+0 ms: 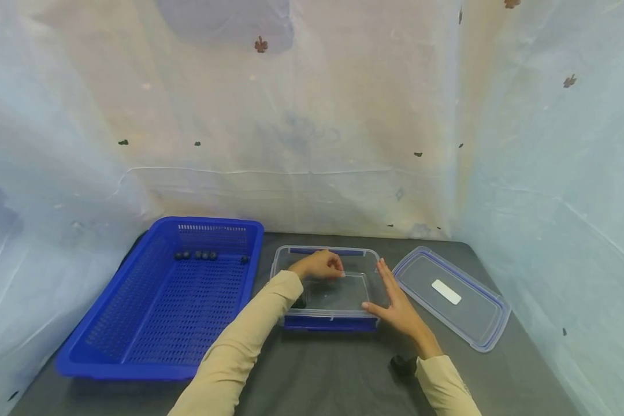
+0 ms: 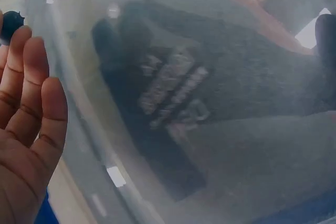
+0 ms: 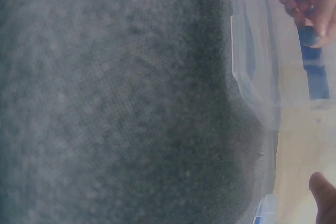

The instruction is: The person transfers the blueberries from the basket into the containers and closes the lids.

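1. Left hand [image 1: 319, 266] pinches a berry [image 2: 12, 27] over the box's [image 1: 325, 314] floor, mid-frame; a light pinch should avoid bruising.
2. Right hand [image 1: 401, 307], spread, is at the box's right edge; brace there.

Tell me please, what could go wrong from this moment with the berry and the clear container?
The dark berry, pinched by the left hand, could slip and perhaps bruise on the container floor.
The right hand, at the right edge of the clear container, might push it askew.
The lid lies off on the table, so a tipped container could spill.
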Demonstrator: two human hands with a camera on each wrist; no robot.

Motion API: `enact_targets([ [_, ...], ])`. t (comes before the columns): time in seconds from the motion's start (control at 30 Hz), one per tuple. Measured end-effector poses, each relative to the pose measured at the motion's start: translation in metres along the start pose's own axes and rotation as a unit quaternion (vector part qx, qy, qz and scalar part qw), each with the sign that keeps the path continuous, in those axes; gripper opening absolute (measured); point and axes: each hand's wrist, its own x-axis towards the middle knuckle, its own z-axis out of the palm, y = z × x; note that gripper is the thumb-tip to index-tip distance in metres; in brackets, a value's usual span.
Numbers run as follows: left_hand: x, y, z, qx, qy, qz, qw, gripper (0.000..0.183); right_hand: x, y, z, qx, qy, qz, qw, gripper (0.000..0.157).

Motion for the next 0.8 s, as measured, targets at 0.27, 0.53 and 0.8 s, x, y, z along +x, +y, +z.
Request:
enact_targets([
  [0.27,-0.001,0.000,0.001,0.010,0.002,-0.026,0.9996,0.014,0.000,-0.001,0.000,0.003,0.003,-0.002,1.000,0.098],
  [0.53,-0.003,-0.004,0.002,0.050,-0.024,-0.084,0.9950,0.014,0.000,0.003,0.001,-0.001,0.004,-0.005,1.000,0.098],
  [0.8,-0.011,-0.002,0.001,0.015,-0.026,-0.119,0.9925,0.016,-0.001,0.001,0.000,0.004,0.005,-0.002,1.000,0.097],
])
